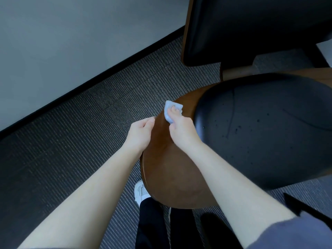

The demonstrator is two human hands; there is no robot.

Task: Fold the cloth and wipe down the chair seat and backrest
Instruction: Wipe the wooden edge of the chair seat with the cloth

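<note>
Head view, right hand [181,129] gripping folded cloth [168,113]

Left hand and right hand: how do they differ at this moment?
The right hand holds the white cloth; the left hand holds no cloth. The right hand lies on top of the wooden seat rim, pressing the cloth on it; the left hand is at the rim's outer edge, fingers curled; whether it grips the rim is unclear. Both are bare and close together.
</note>
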